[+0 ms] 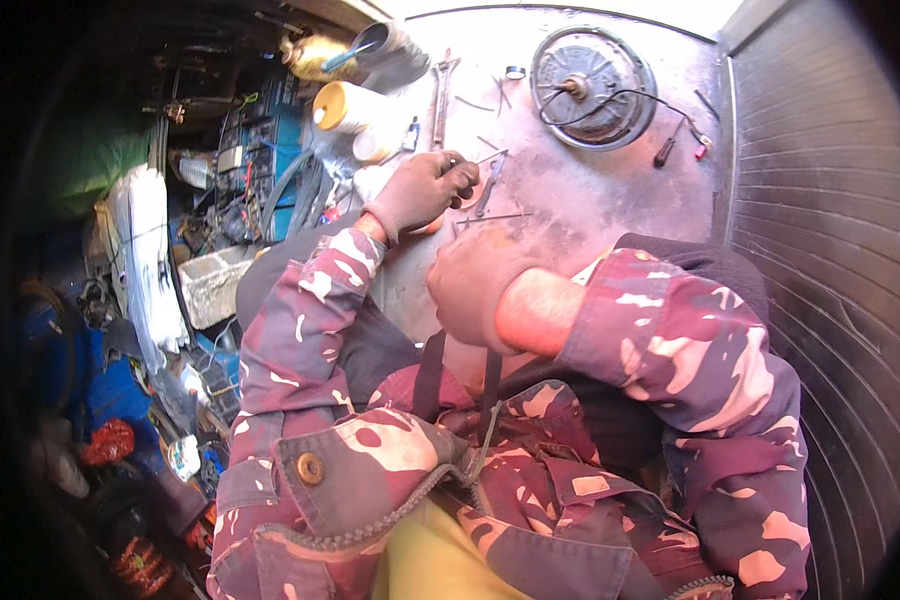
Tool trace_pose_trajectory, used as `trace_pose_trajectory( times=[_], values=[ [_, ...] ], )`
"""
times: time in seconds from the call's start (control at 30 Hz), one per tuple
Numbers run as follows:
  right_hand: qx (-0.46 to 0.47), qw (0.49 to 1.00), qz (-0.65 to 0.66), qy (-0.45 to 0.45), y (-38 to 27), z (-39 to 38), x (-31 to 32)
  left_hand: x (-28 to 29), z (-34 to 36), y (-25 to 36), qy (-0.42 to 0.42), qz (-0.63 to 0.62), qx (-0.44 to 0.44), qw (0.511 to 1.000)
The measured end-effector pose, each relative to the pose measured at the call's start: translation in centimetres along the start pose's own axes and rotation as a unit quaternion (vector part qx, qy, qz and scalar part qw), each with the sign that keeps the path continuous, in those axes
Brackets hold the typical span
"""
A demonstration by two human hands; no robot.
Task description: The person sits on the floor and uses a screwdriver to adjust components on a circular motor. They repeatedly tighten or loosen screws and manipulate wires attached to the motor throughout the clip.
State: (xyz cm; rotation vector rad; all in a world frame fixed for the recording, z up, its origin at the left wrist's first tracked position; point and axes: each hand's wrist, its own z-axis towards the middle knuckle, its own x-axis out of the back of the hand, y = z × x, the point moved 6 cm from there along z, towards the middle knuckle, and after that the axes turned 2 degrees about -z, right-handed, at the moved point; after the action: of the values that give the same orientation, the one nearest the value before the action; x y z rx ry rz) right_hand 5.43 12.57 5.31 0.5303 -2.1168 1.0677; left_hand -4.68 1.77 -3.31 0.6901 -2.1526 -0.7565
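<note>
My left hand (425,192), in a brownish work glove, is closed with its fingers pinched together. A thin rod (490,156) juts from its fingertips; its other end is hidden. My right hand (477,284), gloved too, is curled close to my body, lower and to the right. Its fingers are turned away, so what they grip is hidden. Just beyond the hands lie a slim knife-like tool (489,186) and a thin dark rod (500,217). Farther off at the right, a hub motor wheel (592,88) with a black cable lies flat on the floor.
A large wrench (442,100), a small tape roll (515,72) and a dark-handled tool (665,150) lie on the floor. A yellow-lidded jar (346,106) and a dark can (394,58) stand far left. Clutter with a concrete block (216,284) fills the left; a ribbed panel (830,250) bounds the right.
</note>
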Motion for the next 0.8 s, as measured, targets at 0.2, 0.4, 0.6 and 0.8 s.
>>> trace_pose_trajectory(
  times=[0.2,0.4,0.6,0.8],
  values=[
    [0.014,0.998,-0.046,-0.041,-0.2,-0.2,-0.8,-4.3,5.7,4.6,-0.063,0.025,-0.015,0.998],
    [-0.054,0.998,-0.017,0.006,4.0,-2.8,2.2,-7.5,12.5,5.7,-0.046,-0.053,0.047,0.996],
    [-0.118,0.959,0.085,0.244,7.4,-6.2,7.1,-9.5,16.1,5.3,-0.047,-0.018,0.054,0.997],
    [-0.075,0.86,0.163,0.477,7.3,-7.8,9.8,-11.3,17.4,4.9,-0.055,-0.029,0.087,0.994]
  ],
)
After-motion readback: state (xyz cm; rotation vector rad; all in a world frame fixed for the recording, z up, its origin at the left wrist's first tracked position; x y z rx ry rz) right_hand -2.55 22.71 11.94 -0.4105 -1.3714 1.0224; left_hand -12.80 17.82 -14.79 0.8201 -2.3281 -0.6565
